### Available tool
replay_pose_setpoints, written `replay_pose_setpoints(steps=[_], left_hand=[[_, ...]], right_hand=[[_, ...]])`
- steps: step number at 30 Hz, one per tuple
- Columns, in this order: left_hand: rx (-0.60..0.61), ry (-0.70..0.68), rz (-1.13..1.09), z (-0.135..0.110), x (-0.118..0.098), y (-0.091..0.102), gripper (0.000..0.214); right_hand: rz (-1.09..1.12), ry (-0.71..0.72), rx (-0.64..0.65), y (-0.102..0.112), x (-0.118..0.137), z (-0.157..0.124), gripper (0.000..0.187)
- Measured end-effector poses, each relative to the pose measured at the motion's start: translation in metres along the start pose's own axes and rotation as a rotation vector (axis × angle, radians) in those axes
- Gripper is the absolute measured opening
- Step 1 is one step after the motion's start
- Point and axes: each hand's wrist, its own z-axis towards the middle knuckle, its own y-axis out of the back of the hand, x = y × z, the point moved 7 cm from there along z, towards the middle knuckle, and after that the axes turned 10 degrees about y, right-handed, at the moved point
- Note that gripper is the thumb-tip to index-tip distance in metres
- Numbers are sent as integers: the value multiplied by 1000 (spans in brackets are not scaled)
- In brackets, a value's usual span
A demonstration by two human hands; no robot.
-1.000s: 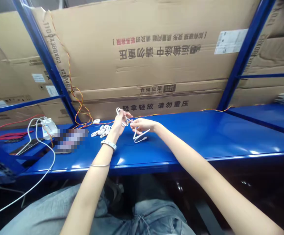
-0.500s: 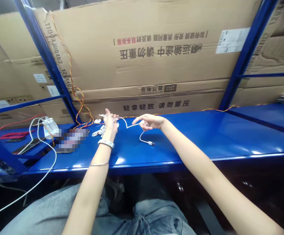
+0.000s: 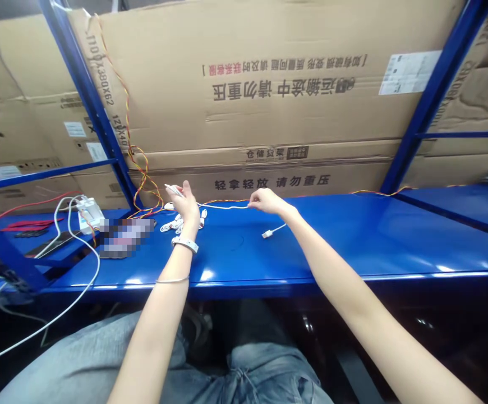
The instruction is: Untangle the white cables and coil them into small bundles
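White cable held up btwn the 2 hands, over rear part of shelf, stretch btwn them nearly straight, w/ slight sag

L hand: half open, thumb up and away from fingers, part of cable lying across the fingers; exact grip there can't tell. R hand: fingertips pinched tight on cable, other fingers curled in. Hands apart, not touching each other, cable spans the gap

USB plug on cable's free end, below R hand, pointing left, cable behind it runs back behind R forearm; whether plug touches shelf can't tell

Nr L hand: white cable bundles on shelf, partly hidden by L hand & wrist; small white item just behind them. Further L: pixelated flat item, then white adapter w/ cables

Blue shelf: front edge runs btwn hands & lap, rear edge at cardboard, close behind hands. Open room: wide bare stretch R of R hand up to seam, also bare strip in front of plug. Left post & right post well clear of both hands
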Motion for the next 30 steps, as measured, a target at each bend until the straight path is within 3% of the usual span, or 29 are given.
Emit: replay_pose_setpoints(steps=[3, 5, 10, 12, 14, 17, 21, 27, 30], left_hand=[[37, -41, 34, -5, 0, -7, 33], [164, 38, 31, -11, 9, -20, 35], [751, 331, -10, -56, 31, -70, 45], [897, 380, -37, -73, 30, -80, 55], [948, 380, -76, -82, 25, -84, 59], [913, 307, -35, -82, 21, -83, 51], [747, 254, 61, -70, 23, -79, 40], [430, 322, -313, -41, 12, -56, 50], [333, 342, -433, -25, 5, -41, 52]], right_hand=[[312, 1, 397, -24, 13, -11, 21], [590, 61, 502, -28, 28, -17, 28], [1062, 155, 217, -19, 39, -4, 27], [1159, 96, 103, -23, 33, 3, 23], [1242, 3, 35, -29, 27, 7, 21], [1349, -120, 45, -42, 26, 9, 21], [1336, -196, 142, -58, 34, 5, 21], [1143, -188, 262, -84, 41, -2, 15], [1092, -195, 208, -86, 37, 1, 14]])
